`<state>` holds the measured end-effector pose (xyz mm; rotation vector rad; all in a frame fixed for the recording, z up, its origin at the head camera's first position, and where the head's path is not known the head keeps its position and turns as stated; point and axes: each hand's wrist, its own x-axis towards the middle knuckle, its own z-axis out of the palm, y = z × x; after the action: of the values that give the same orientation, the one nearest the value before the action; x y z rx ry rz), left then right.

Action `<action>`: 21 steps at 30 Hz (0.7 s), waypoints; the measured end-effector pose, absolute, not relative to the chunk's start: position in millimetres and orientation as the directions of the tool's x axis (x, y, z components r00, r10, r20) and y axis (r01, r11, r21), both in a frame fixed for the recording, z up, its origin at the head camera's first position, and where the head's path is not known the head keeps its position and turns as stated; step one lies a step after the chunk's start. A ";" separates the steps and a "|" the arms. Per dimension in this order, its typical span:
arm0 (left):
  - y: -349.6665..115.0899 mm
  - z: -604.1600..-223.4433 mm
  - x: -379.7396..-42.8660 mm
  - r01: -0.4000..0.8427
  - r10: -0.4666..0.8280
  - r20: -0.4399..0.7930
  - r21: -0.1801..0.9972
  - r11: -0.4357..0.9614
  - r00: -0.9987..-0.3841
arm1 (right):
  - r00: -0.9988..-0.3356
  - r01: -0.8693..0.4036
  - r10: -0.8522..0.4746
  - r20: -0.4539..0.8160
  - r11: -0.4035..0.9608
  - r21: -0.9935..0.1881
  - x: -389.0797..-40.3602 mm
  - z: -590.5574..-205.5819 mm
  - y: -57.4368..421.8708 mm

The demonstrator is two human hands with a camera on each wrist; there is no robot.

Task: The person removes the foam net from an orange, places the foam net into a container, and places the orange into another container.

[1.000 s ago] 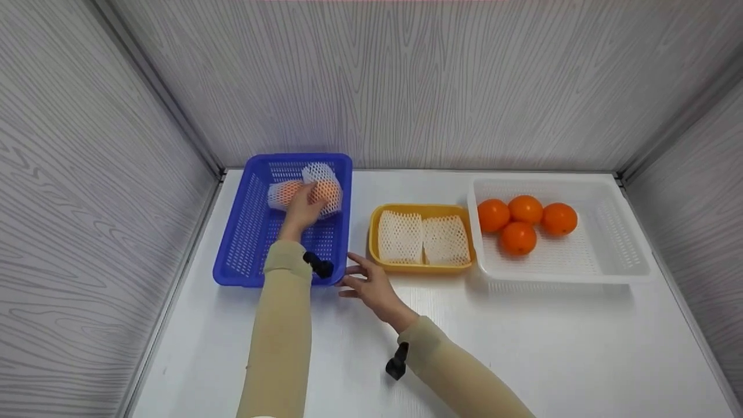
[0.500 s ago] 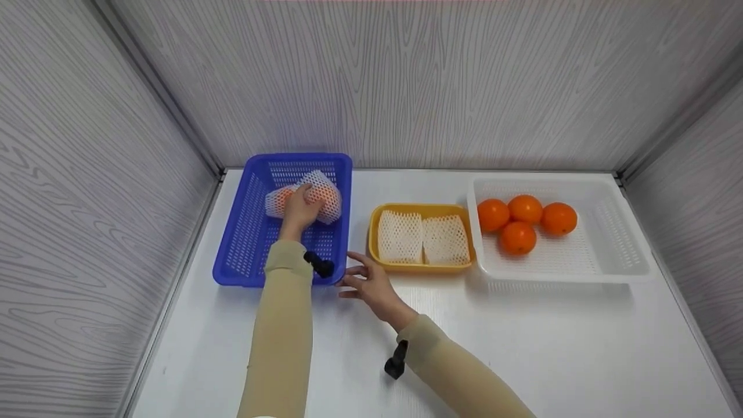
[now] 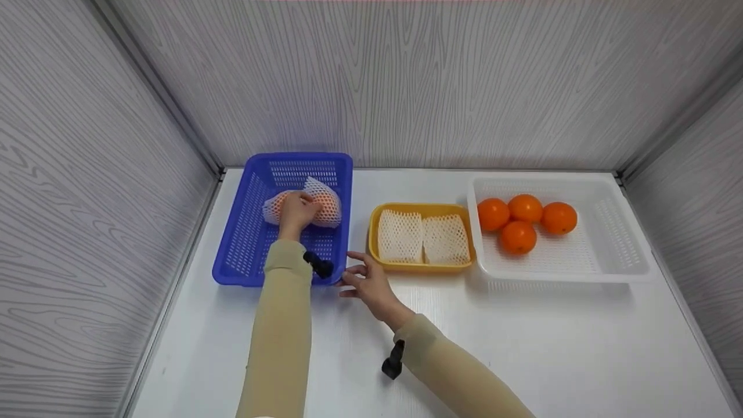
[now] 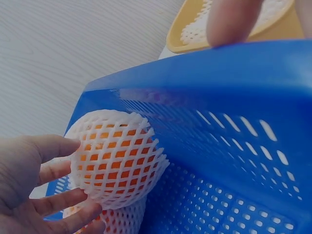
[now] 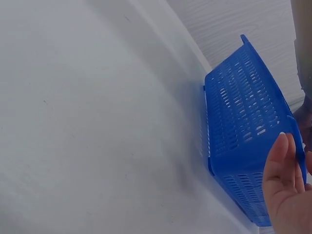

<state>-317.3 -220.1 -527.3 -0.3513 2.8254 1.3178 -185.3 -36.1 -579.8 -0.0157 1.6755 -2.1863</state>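
Inside the blue plastic basket (image 3: 244, 244), at the left in the head view, lie two oranges in white foam nets. The right-hand netted orange (image 3: 328, 212) rests against the basket's right wall; the other netted orange (image 3: 271, 210) is partly hidden by my left hand (image 3: 296, 213). In the left wrist view, that hand's fingers (image 4: 61, 202) are spread loosely, fingertips at the side of the upper netted orange (image 4: 117, 158). My right hand (image 3: 374, 290) holds the basket's near right corner, the rim between its fingers in the right wrist view.
A yellow tray (image 3: 376, 238) in the middle holds two flat white foam nets (image 3: 400, 237). To its right, a white basket (image 3: 630, 244) contains several bare oranges (image 3: 518, 237). Grained panels (image 3: 371, 87) enclose the white table (image 3: 522, 342) at the back and sides.
The two netted oranges have shifted slightly toward the near side of the basket. My left hand has loosened from the right-hand one. My right hand has stayed at the basket corner.
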 end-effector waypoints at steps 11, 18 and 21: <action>-219.1 -518.7 -314.2 -0.234 -0.121 -0.210 0.686 0.689 -0.970 | -0.936 0.275 -0.273 -0.221 -0.178 -0.945 -185.3 -578.5 -39.1; -209.9 -521.3 -317.3 -0.245 -0.127 -0.221 0.663 0.708 -0.967 | -0.931 0.286 -0.282 -0.232 -0.169 -0.943 -185.3 -578.0 -38.7; -203.6 -520.4 -318.4 -0.253 -0.153 -0.205 0.669 0.699 -0.967 | -0.931 0.288 -0.281 -0.234 -0.171 -0.942 -186.2 -579.3 -38.5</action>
<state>-318.4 -203.6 -520.4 -0.3333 2.7709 1.1211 -186.2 -38.5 -579.3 0.0084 1.7362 -2.1551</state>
